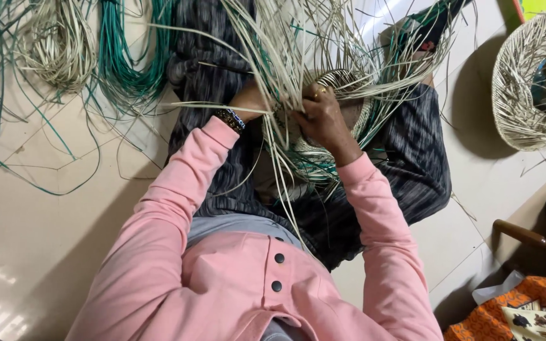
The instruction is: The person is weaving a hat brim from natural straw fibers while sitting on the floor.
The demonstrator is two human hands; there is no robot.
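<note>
Two Hands Deep in a Half-Woven Basket

A person in a pink top sits on the tiled floor [45, 208], a half-woven basket [342, 120] on the lap. The right hand [325, 117] closes around pale strands [285, 63] at its rim. The left hand [251, 98] is mostly hidden among them; its grip cannot be told. Green cane [121, 57] lies nearby, a finished basket [526, 82] well apart.

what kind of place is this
Probably a home floor used for basket weaving: a tiled floor, loose bundles of green strands, and a woven basket set aside, with both hands in another basket.
</note>
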